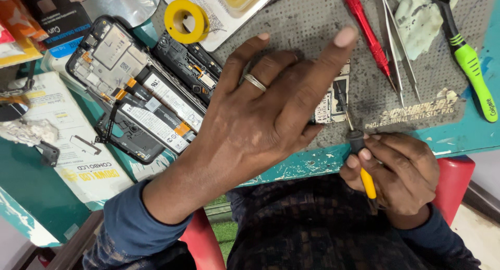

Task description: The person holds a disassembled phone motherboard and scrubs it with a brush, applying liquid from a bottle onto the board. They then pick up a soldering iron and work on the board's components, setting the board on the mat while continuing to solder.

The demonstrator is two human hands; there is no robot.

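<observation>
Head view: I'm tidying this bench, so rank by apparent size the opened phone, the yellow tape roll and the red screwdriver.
1. Opened phone, clearly largest.
2. Red screwdriver, long but thin, its top cut off by the frame.
3. Yellow tape roll, smallest.

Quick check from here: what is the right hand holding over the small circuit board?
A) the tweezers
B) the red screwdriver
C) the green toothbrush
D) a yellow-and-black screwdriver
D: the right hand grips a yellow-and-black screwdriver, tip on the small circuit board; the other tools lie untouched on the grey mat.
</observation>
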